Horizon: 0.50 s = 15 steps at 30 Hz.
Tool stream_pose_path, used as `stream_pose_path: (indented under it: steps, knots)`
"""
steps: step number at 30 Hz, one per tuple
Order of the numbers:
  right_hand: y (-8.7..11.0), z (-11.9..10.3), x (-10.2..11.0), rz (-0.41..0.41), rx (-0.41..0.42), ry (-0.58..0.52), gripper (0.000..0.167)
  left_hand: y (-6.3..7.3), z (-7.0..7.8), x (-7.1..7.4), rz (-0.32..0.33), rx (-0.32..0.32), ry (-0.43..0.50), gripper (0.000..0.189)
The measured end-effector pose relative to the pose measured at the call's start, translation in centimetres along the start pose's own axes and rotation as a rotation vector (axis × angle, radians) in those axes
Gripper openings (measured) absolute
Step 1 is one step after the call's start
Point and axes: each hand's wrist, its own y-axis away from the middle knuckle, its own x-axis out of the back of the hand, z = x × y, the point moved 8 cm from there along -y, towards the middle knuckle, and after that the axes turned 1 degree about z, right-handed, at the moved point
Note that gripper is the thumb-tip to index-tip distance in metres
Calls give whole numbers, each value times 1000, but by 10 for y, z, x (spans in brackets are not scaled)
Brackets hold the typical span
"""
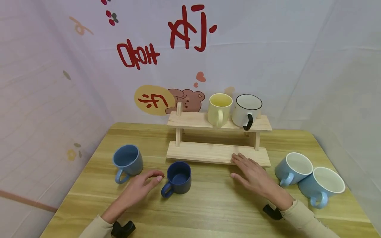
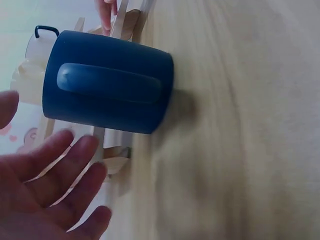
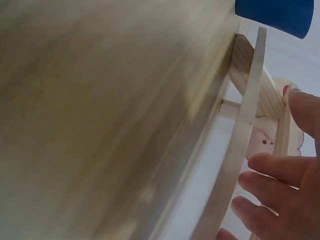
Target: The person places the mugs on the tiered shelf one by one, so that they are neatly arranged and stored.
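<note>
A dark blue mug [image 1: 179, 178] stands upright on the wooden table, its handle toward the near left. Just left of it is my left hand [image 1: 138, 190], holding nothing; the left wrist view shows its fingers [image 2: 82, 150] spread and apart from the mug. My right hand [image 1: 253, 175] is at the front edge of the lower board of a two-tier wooden shelf [image 1: 202, 152], fingers extended and nothing in them. Whether its fingertips touch the board I cannot tell. On the upper board stand a yellow mug [image 1: 218, 114] and a white mug [image 1: 244, 115] with black rim and handle.
A greyish-blue mug [image 1: 132, 163] stands left of my left hand. Two light blue mugs [image 1: 290, 175] with white insides stand side by side at the table's right. A white printed cloth [image 1: 253, 66] hangs behind the table [image 1: 214, 211] and along both sides.
</note>
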Motion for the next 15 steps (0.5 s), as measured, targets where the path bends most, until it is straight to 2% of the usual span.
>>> stream_pose_path:
  steps: [4, 8, 11, 15]
  knots:
    - [4, 3, -3, -18, -9, 3, 58, 4, -7, -10, -138, -19, 113, 35]
    - [4, 5, -3, -19, -10, -1, 58, 6, -11, -20, -244, -29, 260, 35]
    - [3, 5, -2, -18, -5, -10, 57, 7, -11, -28, -295, -41, 373, 34]
    - [3, 4, -4, -28, 3, -21, 57, 9, -11, -37, -327, -61, 499, 32]
